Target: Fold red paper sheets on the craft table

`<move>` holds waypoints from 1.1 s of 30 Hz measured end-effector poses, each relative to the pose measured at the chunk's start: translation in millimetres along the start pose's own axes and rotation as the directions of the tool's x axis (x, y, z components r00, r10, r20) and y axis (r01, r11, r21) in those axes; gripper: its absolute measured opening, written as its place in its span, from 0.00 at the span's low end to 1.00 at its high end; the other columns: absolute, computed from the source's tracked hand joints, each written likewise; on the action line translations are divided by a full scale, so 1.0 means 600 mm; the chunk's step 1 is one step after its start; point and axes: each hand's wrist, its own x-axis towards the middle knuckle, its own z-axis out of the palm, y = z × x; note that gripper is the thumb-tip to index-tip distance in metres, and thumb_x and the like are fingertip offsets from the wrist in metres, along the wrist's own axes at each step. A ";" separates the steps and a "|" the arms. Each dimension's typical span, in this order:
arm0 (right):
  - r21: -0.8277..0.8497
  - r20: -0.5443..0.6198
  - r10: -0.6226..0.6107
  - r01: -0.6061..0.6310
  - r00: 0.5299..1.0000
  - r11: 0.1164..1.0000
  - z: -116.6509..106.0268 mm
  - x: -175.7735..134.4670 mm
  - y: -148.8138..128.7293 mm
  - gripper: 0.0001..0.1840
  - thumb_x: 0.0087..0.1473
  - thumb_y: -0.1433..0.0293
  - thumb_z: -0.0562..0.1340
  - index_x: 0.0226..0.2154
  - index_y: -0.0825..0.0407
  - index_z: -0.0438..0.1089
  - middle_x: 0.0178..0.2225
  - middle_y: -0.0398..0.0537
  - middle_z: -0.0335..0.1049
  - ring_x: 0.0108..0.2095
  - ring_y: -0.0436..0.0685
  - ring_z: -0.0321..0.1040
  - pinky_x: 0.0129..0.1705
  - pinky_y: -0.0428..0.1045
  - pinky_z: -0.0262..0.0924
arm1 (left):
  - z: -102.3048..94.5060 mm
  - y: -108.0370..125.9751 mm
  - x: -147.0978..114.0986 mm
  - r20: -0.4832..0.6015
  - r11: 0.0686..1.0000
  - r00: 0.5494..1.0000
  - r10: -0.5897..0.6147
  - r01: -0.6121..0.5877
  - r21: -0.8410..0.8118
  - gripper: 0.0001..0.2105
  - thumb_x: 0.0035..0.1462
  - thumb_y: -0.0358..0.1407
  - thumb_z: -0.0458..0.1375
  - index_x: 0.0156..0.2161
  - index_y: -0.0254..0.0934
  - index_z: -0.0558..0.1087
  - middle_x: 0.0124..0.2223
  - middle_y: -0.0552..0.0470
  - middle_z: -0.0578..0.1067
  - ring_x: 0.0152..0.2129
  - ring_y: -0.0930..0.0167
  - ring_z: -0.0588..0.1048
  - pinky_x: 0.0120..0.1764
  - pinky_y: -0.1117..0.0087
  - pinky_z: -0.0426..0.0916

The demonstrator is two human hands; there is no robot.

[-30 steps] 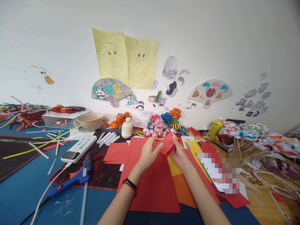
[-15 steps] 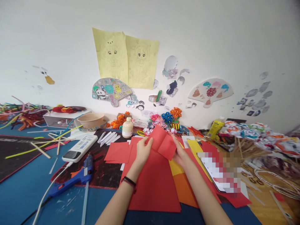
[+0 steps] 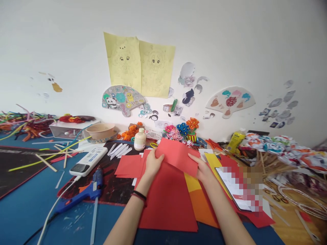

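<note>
Between my two hands a sheet of red paper (image 3: pixel 176 154) is held up, spread wide with a faint crease near its middle. My left hand (image 3: pixel 154 162) pinches its left edge, thumb on the near face. On the opposite edge my right hand (image 3: pixel 201 167) grips with the thumb in front; its other fingers are mostly hidden behind the paper. Under the hands lies a larger stack of red sheets (image 3: pixel 166 204). Smaller red paper pieces (image 3: pixel 129 165) rest to the left of it, and yellow and orange sheets (image 3: pixel 201 202) stick out on the right.
At left are a blue glue gun (image 3: pixel 85 194), a white power strip (image 3: pixel 89 161) with its cable, and wooden sticks (image 3: pixel 65 156). A glue bottle (image 3: pixel 140 140) and pipe-cleaner flowers (image 3: pixel 182 131) stand at the back. On the right lies a phone (image 3: pixel 235 190), partly blurred.
The red paper has been opened out from a bent, folded shape to a wider, flatter sheet. My hands have moved slightly apart, and the view has shifted a little.
</note>
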 end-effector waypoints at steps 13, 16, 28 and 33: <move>-0.187 0.084 0.097 -0.080 0.992 0.979 -0.003 -0.008 0.003 0.23 0.39 0.67 0.73 0.41 0.50 0.73 0.38 0.49 0.78 0.40 0.64 0.75 0.43 0.56 0.69 | 0.005 0.058 -0.025 0.269 0.799 0.847 0.459 -0.526 0.292 0.16 0.59 0.31 0.51 0.52 0.43 0.70 0.56 0.51 0.71 0.55 0.66 0.65 0.59 0.61 0.54; -0.221 0.101 0.109 -0.084 0.989 0.972 -0.005 -0.011 0.002 0.24 0.38 0.67 0.73 0.42 0.51 0.72 0.38 0.49 0.78 0.40 0.64 0.75 0.43 0.55 0.68 | -0.002 0.065 -0.031 0.301 0.803 0.863 0.407 -0.495 0.332 0.11 0.58 0.34 0.54 0.45 0.44 0.72 0.49 0.53 0.76 0.49 0.66 0.70 0.57 0.61 0.55; -0.811 0.076 -0.747 0.477 0.660 0.339 0.030 0.012 -0.010 0.23 0.49 0.69 0.60 0.50 0.50 0.66 0.43 0.51 0.72 0.42 0.59 0.69 0.48 0.56 0.61 | -0.026 0.099 -0.027 0.362 0.903 0.881 0.304 -0.388 0.185 0.07 0.54 0.38 0.58 0.28 0.37 0.73 0.31 0.53 0.77 0.32 0.68 0.73 0.43 0.67 0.62; -0.787 0.222 -0.629 0.518 0.745 0.335 0.046 -0.002 -0.015 0.11 0.56 0.67 0.56 0.36 0.50 0.73 0.38 0.49 0.75 0.41 0.58 0.71 0.45 0.52 0.62 | -0.024 0.110 -0.036 0.451 0.978 0.871 0.196 -0.205 -0.028 0.09 0.52 0.39 0.59 0.29 0.34 0.74 0.30 0.51 0.76 0.28 0.71 0.72 0.32 0.74 0.63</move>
